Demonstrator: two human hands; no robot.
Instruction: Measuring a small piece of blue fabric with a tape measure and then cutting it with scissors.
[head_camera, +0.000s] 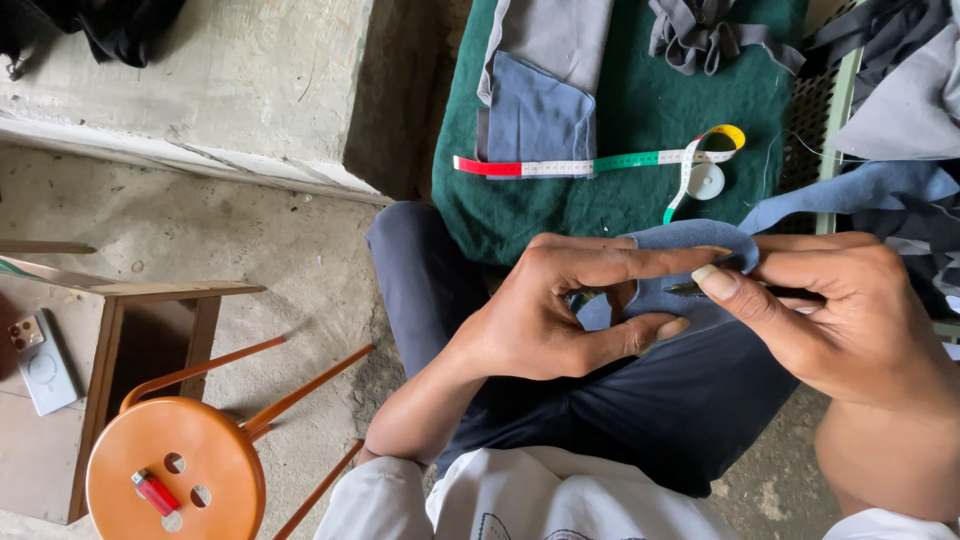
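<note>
Hand trimming of a blue-grey fabric piece over the lap

Fabric piece (690, 262) held above the person's dark-trousered lap, between both hands, just below the edge of the green-covered worktop (640, 110). Left hand (560, 310): fingers (640, 265) closed in a pinch, index along the top fold and thumb under the lower edge, so the cloth is stretched flat between them. Right hand (850, 310): fingers (745, 295) clenched around a slim dark tool (700, 288), apparently small snips or scissors; only its tip shows beside the thumbnail, and whether the blades are parted cannot be told.

Judged good practice for this step: keep the left pinch close to the tool tip so the edge stays taut and cannot fold into the blades; keep the left thumb and index clear of the cutting line; advance in short bites, re-pinching as the work moves along; hold the loose remainder of the cloth out of the way, since it trails towards the worktop on the right.

Surroundings: a multicoloured measuring tape (600, 163) and further grey and blue cloth pieces (540, 115) lie on the worktop; an orange stool (175, 470) carrying a small red lighter (155, 492) stands well apart on the left.
</note>
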